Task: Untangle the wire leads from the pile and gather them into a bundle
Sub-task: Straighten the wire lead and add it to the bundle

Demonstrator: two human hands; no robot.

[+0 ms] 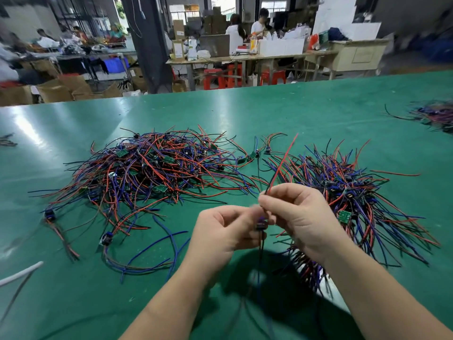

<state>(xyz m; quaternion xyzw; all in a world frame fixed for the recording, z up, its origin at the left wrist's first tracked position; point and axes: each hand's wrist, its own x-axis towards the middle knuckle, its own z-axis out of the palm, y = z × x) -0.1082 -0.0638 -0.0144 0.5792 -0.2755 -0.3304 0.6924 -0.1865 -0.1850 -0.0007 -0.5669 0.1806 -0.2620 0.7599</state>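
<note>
A tangled pile of red, blue and black wire leads with small green boards lies on the green table, left of centre. A second, more aligned heap of leads fans out at the right. Between them, above the table, my left hand and my right hand hold one lead together. The right hand pinches its red wire, which sticks up and away. The left hand grips near its small dark component, and thin wires hang down from there.
Loose leads with dark components lie at the front left. Another heap of wires sits at the far right edge. A white cable crosses the left edge. Beyond the table are workbenches, red stools, boxes and seated people.
</note>
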